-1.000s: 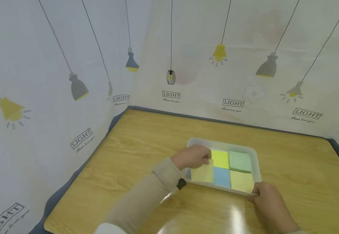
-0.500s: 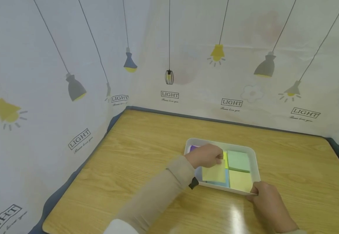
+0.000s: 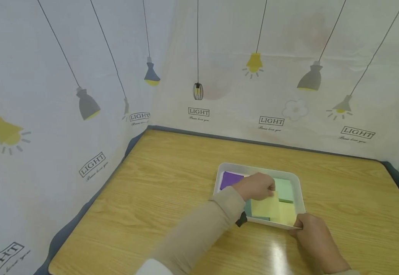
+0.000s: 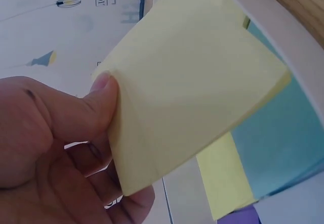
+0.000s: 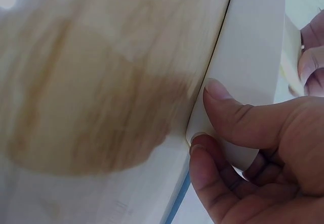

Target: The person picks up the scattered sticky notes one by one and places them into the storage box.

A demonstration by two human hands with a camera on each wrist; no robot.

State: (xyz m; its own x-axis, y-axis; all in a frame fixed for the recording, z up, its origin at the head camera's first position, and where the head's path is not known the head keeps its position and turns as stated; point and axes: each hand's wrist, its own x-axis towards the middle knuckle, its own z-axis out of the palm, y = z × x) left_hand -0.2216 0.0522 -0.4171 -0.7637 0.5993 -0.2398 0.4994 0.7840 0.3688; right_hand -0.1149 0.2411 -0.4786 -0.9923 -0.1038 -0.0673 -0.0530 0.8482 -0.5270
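Observation:
My left hand pinches a pale yellow sticky note by its edge, above the white tray. In the left wrist view the thumb lies on the near side of the sticky note, which hangs tilted over a blue pad. My right hand grips the tray's near right corner, thumb and fingers on the wall. Inside the tray lie a purple pad, a green pad and another pale yellow pad. A bright yellow pad shows in the left wrist view.
The tray stands on a wood-grain table. Behind and to the left rises a white curtain printed with hanging lamps. A dark blue edge runs along the table's border.
My left hand has moved to the right across the tray with the pale yellow sticky note, uncovering the purple pad. The right hand stays on the tray's corner.

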